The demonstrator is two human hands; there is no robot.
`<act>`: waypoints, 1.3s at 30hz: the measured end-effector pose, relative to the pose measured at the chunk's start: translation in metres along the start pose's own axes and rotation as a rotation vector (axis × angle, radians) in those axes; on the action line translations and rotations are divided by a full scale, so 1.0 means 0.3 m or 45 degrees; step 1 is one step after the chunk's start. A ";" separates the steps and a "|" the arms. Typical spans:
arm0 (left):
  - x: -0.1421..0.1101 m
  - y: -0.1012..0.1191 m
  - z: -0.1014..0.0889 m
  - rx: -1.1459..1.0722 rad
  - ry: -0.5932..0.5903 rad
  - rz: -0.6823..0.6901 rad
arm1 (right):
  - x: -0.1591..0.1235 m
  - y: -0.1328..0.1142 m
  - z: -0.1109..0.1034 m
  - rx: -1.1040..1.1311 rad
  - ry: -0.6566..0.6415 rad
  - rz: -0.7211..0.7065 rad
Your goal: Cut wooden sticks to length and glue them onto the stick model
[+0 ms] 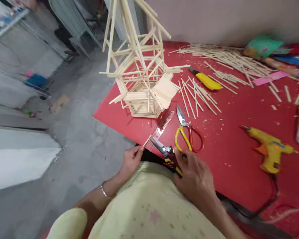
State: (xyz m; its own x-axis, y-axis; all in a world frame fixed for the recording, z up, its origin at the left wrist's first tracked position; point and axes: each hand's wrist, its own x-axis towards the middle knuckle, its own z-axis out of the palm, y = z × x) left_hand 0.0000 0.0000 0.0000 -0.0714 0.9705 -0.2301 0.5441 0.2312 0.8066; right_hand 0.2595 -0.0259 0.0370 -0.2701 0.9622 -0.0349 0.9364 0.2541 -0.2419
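Note:
My left hand point(132, 161) is closed, pinching a short thin wooden stick point(147, 141) at the table's front edge. In my right hand point(195, 172) is a pair of cutting pliers point(168, 152) with black and yellow handles, its jaws pointing toward the stick. A clear ruler point(160, 129) lies flat under the stick's far end. Just beyond the pliers rest scissors point(183, 122) with one yellow and one red handle loop. Behind the ruler stands a many-sided open frame model point(142, 96) built of wooden sticks.
On the red table point(234, 139) lie a yellow utility knife point(208, 80), loose sticks point(196, 96) and a larger stick pile point(229, 59) along the wall. A yellow glue gun point(271, 146) with its cord lies at the right. Grey floor point(89, 99) shows beyond the table's left edge.

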 end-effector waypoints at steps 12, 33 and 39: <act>-0.018 0.034 0.000 0.238 0.048 0.212 | -0.003 0.000 -0.002 0.018 -0.008 0.009; -0.035 0.031 0.022 0.508 0.167 0.282 | 0.001 0.001 -0.016 0.022 -0.024 -0.004; -0.036 0.023 0.029 0.467 0.171 0.297 | -0.001 -0.002 -0.016 0.035 -0.018 -0.006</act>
State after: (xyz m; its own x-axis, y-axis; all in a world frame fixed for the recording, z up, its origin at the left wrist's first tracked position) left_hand 0.0117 -0.0095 0.0034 -0.0066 0.9996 0.0268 0.8168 -0.0101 0.5768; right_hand 0.2601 -0.0259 0.0417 -0.2776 0.9595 -0.0476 0.9288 0.2554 -0.2685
